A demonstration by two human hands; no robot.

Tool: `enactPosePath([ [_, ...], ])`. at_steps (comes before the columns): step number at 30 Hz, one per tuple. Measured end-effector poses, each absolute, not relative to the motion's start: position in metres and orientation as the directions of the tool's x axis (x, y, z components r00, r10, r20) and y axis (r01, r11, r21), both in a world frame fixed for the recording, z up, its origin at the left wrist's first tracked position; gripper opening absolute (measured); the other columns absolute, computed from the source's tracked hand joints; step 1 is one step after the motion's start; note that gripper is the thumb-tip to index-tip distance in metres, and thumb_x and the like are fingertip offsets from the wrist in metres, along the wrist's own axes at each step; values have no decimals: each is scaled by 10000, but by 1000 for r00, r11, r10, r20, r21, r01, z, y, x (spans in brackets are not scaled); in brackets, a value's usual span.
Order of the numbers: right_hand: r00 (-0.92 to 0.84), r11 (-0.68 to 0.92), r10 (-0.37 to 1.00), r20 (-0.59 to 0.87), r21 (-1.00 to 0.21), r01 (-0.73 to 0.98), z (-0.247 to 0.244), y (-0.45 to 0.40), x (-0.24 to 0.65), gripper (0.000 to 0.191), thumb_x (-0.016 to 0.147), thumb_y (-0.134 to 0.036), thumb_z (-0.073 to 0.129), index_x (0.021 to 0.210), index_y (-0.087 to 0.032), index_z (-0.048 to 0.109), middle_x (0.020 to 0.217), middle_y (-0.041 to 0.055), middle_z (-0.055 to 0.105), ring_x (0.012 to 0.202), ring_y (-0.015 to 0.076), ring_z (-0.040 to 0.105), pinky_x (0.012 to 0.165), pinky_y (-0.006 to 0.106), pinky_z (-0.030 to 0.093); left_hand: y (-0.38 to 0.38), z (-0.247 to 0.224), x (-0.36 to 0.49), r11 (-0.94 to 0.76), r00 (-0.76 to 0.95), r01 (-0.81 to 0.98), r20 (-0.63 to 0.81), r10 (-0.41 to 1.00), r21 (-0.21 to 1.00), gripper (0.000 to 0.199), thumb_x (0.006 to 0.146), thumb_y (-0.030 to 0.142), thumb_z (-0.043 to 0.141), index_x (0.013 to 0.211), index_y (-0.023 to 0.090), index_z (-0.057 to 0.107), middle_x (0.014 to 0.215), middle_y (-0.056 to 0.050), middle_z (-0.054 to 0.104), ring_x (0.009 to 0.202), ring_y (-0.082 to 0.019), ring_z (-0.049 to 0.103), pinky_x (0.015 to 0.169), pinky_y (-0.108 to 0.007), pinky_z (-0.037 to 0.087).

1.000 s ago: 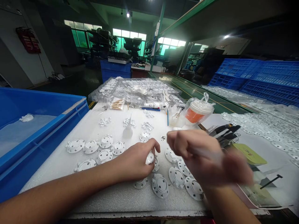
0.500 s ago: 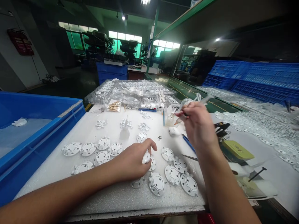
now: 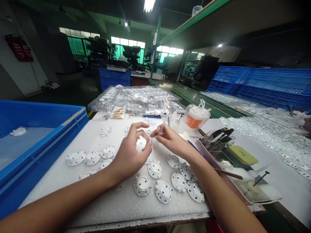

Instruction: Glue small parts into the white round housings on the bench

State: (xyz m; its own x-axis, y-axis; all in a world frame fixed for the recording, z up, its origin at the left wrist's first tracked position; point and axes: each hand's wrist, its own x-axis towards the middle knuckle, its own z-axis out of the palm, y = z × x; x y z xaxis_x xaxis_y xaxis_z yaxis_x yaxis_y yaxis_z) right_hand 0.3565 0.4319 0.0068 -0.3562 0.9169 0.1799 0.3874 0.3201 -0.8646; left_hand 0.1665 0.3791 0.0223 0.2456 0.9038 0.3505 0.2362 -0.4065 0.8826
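Observation:
My left hand [image 3: 131, 150] is closed around a small white plastic part [image 3: 141, 144] with rounded bumps, holding it up above the mat. Close on its right, my right hand [image 3: 170, 139] pinches a slim translucent tool [image 3: 161, 129]; its exact kind is unclear. The tool's lower end points down near the white part, and I cannot tell whether they touch. Under and around the hands lie several round white discs with dark dots, among them one disc [image 3: 155, 169] just below my left fingers and another [image 3: 142, 185] nearer the front edge. My left hand hides some small pieces behind it.
A blue bin [image 3: 73, 119] stands at left. Cotton swabs [image 3: 118, 112] and clear trays of white parts [image 3: 145, 92] lie at the back. On the right are an orange-and-white cup [image 3: 195, 116] in plastic, a tool box with a yellow-green tin [image 3: 243, 154], and blue crates [image 3: 243, 77].
My right hand has come left and down from beside the cup, bringing the translucent tool to my left hand. My left hand has lifted the white part and moved slightly left.

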Motion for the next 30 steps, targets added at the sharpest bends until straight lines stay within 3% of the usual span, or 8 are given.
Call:
enactPosePath([
  [4,-315,345,929,194,-761,550,27,422,363,335,866,-440,573,1096,-220,468,1176,96,570,1081,240,558,893,396,465,383,28,161,-426,83,229,418,905,875,337,870,227,555,1166,280,401,743,68,521,641,-105,512,639,-219,406],
  [6,-152,362,919,363,-630,687,43,400,369,376,864,-448,587,1149,-226,484,1193,105,561,1100,261,541,890,407,455,384,29,159,-448,51,235,449,892,862,338,861,225,570,1158,271,415,731,62,518,683,-116,527,680,-228,417],
  [9,130,278,733,668,-469,839,56,348,374,248,875,-402,584,1054,-232,559,1046,86,607,969,260,570,849,413,446,386,29,157,-466,45,249,470,881,849,347,847,218,589,1151,262,429,707,56,504,742,-141,549,715,-249,421],
  [13,578,-120,288,763,-571,812,35,279,377,212,882,-446,541,888,-242,598,853,92,600,881,316,580,836,500,440,384,29,157,-472,65,266,473,879,841,346,849,219,593,1153,274,438,702,63,505,784,-144,550,817,-279,413],
  [15,719,-196,202,665,-691,695,16,261,383,281,846,-484,573,1021,-264,572,967,118,617,931,355,590,834,548,450,381,29,158,-473,75,263,471,879,841,344,852,221,595,1152,278,438,704,67,505,793,-140,547,873,-292,398],
  [20,806,35,382,452,-878,477,-22,258,408,737,732,-523,690,1335,-347,303,1429,122,413,942,297,626,685,472,527,377,26,160,-475,100,256,466,879,842,333,869,230,581,1159,281,425,717,71,505,756,-122,533,922,-301,384],
  [25,691,139,590,418,-895,423,-39,280,417,718,767,-463,683,1337,-242,308,1351,165,487,963,242,623,764,396,536,375,28,160,-453,111,245,440,891,857,340,869,251,579,1165,273,414,743,55,516,753,-136,534,819,-283,419],
  [30,540,221,716,442,-878,425,-39,304,415,401,867,-410,583,1204,-205,508,1009,112,677,952,246,634,814,407,517,367,33,161,-466,150,210,443,884,859,334,862,221,583,1149,266,418,723,60,497,755,-131,529,801,-264,410],
])
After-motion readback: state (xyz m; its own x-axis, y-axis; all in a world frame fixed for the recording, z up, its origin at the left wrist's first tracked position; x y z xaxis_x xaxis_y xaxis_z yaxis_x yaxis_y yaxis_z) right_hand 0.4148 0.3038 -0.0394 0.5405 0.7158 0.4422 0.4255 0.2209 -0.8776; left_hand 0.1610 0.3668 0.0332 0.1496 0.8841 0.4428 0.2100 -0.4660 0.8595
